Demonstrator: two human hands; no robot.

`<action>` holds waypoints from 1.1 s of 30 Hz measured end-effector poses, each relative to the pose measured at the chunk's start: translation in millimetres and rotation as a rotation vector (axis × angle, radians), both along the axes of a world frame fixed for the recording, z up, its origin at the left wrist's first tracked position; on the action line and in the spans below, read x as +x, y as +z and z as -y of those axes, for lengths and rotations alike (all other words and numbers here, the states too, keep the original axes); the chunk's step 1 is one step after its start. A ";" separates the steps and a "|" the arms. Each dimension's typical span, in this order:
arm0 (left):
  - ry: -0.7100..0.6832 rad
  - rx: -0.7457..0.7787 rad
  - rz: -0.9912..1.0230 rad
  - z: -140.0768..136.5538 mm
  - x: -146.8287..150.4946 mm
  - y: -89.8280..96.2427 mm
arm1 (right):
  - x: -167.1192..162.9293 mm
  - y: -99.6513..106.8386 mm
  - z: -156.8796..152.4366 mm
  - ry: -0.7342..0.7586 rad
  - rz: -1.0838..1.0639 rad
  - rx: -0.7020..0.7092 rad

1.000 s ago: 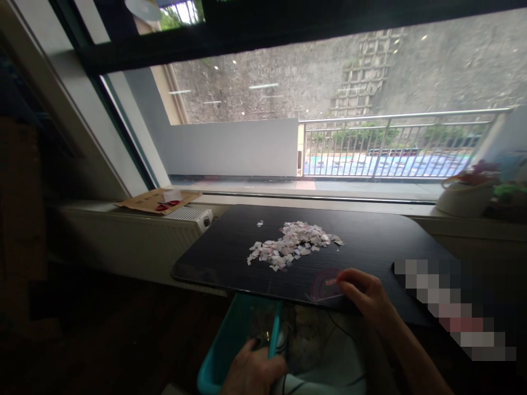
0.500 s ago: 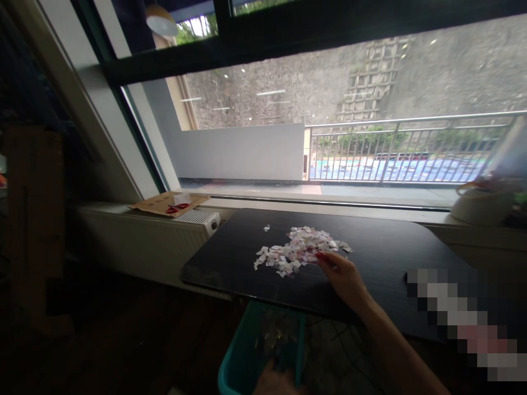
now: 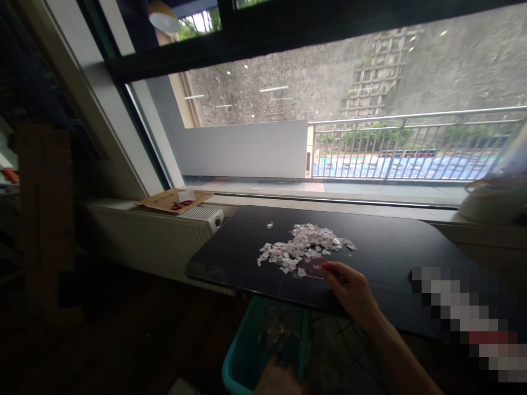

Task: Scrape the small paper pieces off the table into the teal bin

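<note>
My right hand (image 3: 352, 288) is over the near part of the dark table (image 3: 395, 258). Its fingers pinch a thin, see-through pinkish card (image 3: 315, 267), flat against the tabletop. The card touches the near side of a loose pile of small white and pinkish paper scraps (image 3: 315, 238). Below the table's front edge stands a teal bin (image 3: 234, 356) with scraps or litter dimly visible inside. My left hand (image 3: 280, 379) is closed on the bin's near rim, in deep shadow, its fingers partly hidden.
A few scraps (image 3: 269, 225) lie apart behind the pile. To the left, a radiator (image 3: 156, 236) carries a brown envelope (image 3: 160, 201) and red-handled scissors (image 3: 181, 204). A pale pot (image 3: 486, 206) sits by the window at right. Cables (image 3: 349, 340) hang below the table.
My right hand has drawn the card slightly toward the table's near edge, and more of the card shows. My left hand stays at the bin. The view has shifted a little.
</note>
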State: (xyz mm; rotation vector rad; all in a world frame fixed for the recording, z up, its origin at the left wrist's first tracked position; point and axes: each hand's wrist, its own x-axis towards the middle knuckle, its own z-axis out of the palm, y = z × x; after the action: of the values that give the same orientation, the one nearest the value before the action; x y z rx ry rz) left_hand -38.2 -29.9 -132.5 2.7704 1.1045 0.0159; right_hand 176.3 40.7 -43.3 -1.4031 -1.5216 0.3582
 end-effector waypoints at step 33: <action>0.025 -0.049 -0.061 1.1 5.3 6.8 | -7.7 3.3 7.9 0.299 0.085 0.009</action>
State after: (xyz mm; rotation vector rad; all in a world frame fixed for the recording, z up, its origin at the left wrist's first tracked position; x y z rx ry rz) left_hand -32.9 -31.1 -125.7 2.7309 1.1381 -0.0922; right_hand 168.6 32.7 -40.0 -1.1966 -1.8061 0.4772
